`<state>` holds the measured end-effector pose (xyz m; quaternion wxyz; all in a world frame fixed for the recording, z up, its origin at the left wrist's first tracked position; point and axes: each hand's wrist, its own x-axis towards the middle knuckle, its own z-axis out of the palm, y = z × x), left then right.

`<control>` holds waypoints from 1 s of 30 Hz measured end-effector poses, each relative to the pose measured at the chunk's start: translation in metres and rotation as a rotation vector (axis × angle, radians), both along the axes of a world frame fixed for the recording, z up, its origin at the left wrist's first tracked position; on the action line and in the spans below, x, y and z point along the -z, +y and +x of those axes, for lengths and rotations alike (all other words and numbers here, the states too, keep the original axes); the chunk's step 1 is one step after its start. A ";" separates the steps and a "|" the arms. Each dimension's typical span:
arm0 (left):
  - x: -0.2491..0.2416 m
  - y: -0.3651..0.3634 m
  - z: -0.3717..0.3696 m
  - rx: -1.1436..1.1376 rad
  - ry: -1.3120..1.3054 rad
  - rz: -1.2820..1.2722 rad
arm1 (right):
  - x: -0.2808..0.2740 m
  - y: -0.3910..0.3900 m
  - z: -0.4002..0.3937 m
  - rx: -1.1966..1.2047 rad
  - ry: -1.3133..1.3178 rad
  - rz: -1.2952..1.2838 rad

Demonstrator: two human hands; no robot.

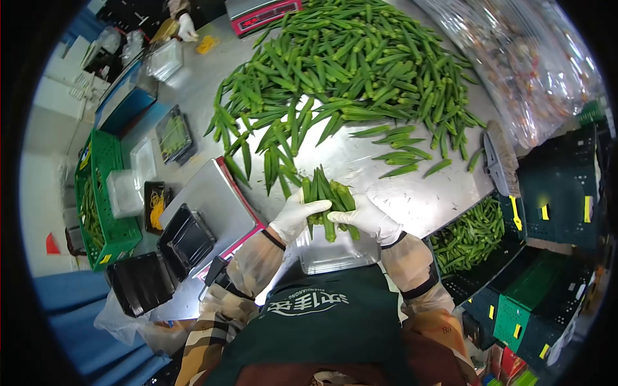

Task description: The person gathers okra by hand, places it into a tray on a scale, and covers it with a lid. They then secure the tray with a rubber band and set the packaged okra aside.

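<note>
Between my two white-gloved hands is a bunch of okra (pixel 326 196), its pods standing roughly parallel. My left hand (pixel 296 215) closes on the bunch from the left, with the thumb across the pods. From the right, my right hand (pixel 370 219) grips the same bunch. Just below the hands, close to my apron, lies a clear plastic tray (pixel 338 256). Beyond them a large heap of loose okra (pixel 360 58) spreads over the metal table (pixel 444 193), with a few single pods lying nearer on the right.
Left are a scale (pixel 209 186), black trays (pixel 187 238), a packed okra tray (pixel 172 136) and a green crate (pixel 116 225). To the right, a brush (pixel 499 157) lies beside a dark crate of okra (pixel 470 235). Another person's gloved hand (pixel 187 27) is at the far left.
</note>
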<state>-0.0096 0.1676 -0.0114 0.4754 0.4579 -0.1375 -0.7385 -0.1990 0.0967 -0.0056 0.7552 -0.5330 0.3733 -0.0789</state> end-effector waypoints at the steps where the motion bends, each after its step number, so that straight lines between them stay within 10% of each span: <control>1: -0.002 -0.001 -0.004 0.005 -0.027 -0.012 | -0.008 -0.007 -0.008 -0.077 0.018 0.083; 9: 0.014 -0.004 0.003 0.004 0.590 -0.049 | -0.014 -0.048 -0.051 0.146 -0.022 0.149; 14: 0.000 -0.007 0.011 0.017 0.638 -0.114 | 0.060 -0.097 -0.081 0.144 0.655 -1.284; 30: -0.001 0.012 0.009 0.048 0.527 -0.051 | 0.077 -0.126 -0.081 -0.105 0.756 -1.375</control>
